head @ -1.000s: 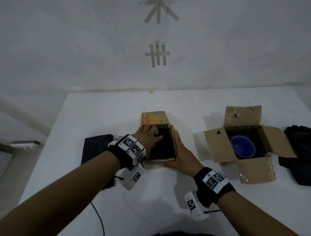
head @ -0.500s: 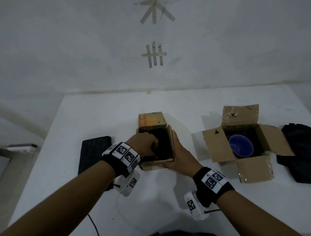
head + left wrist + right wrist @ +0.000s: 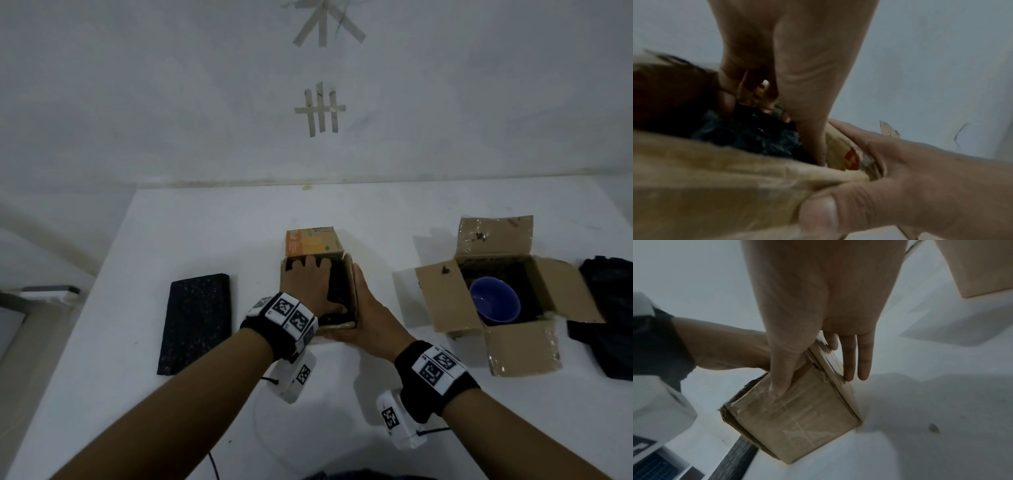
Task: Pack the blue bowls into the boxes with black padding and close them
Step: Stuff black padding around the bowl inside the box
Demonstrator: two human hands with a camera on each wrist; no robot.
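A small cardboard box [image 3: 351, 274] stands at the table's middle with black padding [image 3: 337, 291] inside. My left hand [image 3: 311, 279] reaches into it, fingers against the far wall, pressing the padding [image 3: 748, 134]. My right hand [image 3: 359, 308] clasps the box's near right corner, its thumb [image 3: 818, 211] on the near wall [image 3: 715, 178] and its fingers [image 3: 851, 360] lying along the right wall [image 3: 797, 410]. No bowl shows in this box. A blue bowl [image 3: 495, 303] sits on black padding in a second box [image 3: 442, 298], flaps spread, at the right.
A black foam slab [image 3: 195, 322] lies flat left of the small box. A dark bundle of padding [image 3: 606, 318] sits at the table's right edge. The wall runs along the back of the white table [image 3: 205, 222].
My left hand has slid from the box's left rim further in, now spread over the padding up to the far wall. The right hand has stayed on the corner.
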